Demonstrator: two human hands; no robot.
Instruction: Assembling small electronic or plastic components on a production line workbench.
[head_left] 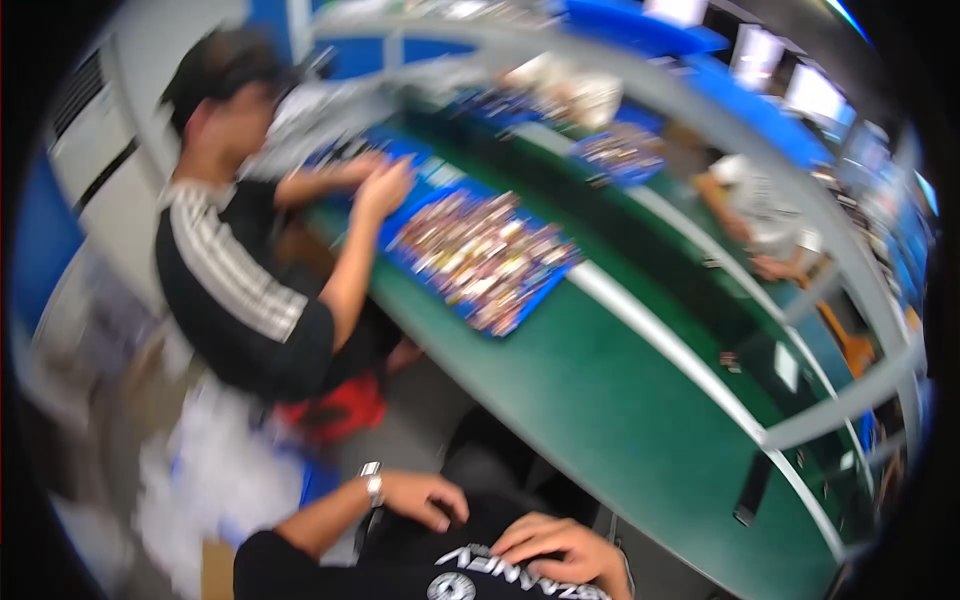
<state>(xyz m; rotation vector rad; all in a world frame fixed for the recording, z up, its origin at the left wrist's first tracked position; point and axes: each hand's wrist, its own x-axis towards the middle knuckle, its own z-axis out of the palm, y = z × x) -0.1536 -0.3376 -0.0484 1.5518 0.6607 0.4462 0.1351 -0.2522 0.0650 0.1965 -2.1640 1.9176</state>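
Note:
My left hand, with a silvery band on its wrist, rests in front of my black shirt. Its fingers are loosely bent and apart, and nothing shows in them. Against the printed front of the shirt lies my right hand, fingers spread, holding nothing. Both are apart from the green workbench. On that bench, beyond my hands, sits a blue tray heaped with small brownish, pink and silvery parts, blurred by motion.
At left, a co-worker in a black top with white stripes holds both hands over the bench beside the tray. A red object and white bags lie below. Another person sits across. A grey frame borders the bench.

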